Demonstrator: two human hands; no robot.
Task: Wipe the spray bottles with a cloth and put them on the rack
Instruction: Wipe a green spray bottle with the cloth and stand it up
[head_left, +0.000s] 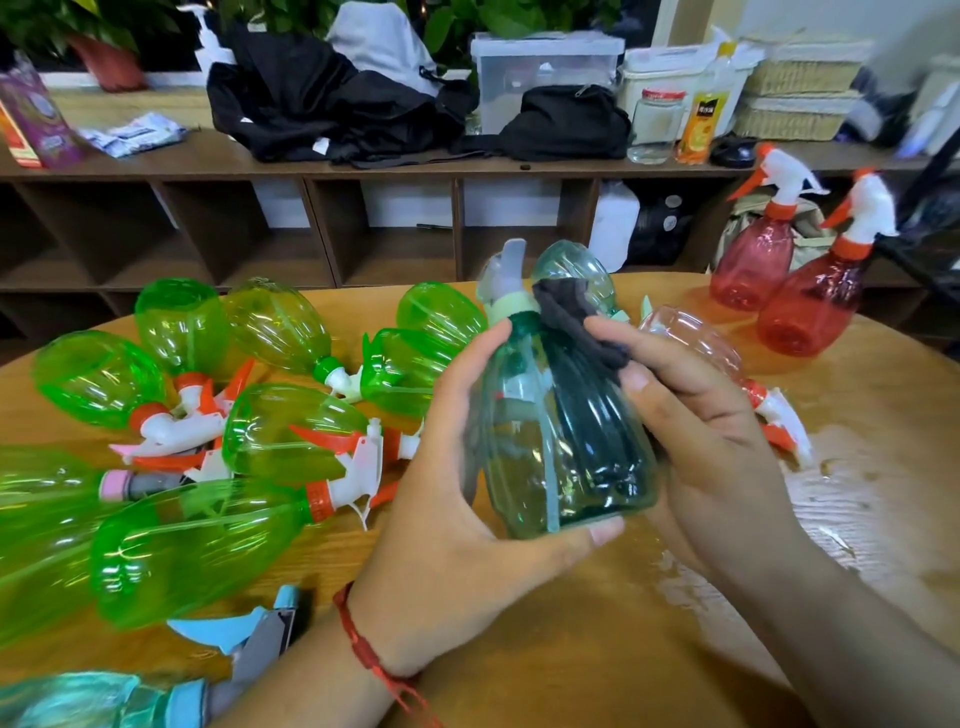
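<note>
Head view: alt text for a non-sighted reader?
The left hand grips a translucent teal plastic spray bottle over a wooden table while the right hand holds a dark grey cloth against its shoulder. Bright green plastic spray bottles lie piled at left; two red plastic spray bottles stand at far right.

Behind the bottle (566, 441), the right hand's (717, 415) fingers are hidden, and the cloth's (566, 317) lower part shows only dimly through it. Its nozzle (506, 270) is blurred. Left of it, green bottles (31, 499) are cut by the edge.
</note>
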